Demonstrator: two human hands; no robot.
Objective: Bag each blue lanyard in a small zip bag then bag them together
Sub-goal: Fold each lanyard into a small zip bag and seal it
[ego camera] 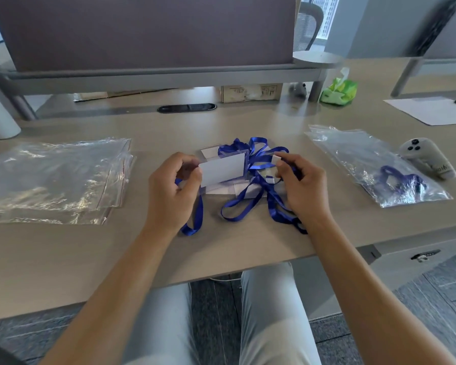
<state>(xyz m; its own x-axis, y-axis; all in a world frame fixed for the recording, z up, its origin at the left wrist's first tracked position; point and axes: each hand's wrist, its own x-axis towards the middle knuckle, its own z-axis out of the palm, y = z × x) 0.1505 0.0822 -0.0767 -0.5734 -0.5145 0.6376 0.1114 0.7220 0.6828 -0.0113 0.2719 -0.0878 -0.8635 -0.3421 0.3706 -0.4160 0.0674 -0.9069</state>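
Left hand (178,180): fingers curled, pinching left edge of white badge card (223,168) in its clear holder, lifted just above tabletop (63,259); blue strap loop hanging below the hand to the tabletop. Right hand (299,180): fingers curled, pinching a small white clip piece on a blue lanyard (258,196) strap, near right side of the card. Both forearms reaching in from near edge, roughly symmetrical, wrists just above the surface.

Lanyard pile: tangled between and behind the hands, centre of tabletop, more card holders underneath; strap loops trailing toward near edge, short of it.

Stack of clear zip bags (55,180): flat, well left of left hand, bare surface between. Single zip bag (379,167) with a blue lanyard inside: right of right hand, apart from it. Grey controller (427,159) touching that bag's far right side. White paper (432,109) and green tissue pack (338,90) further back right. Partition frame along far edge.
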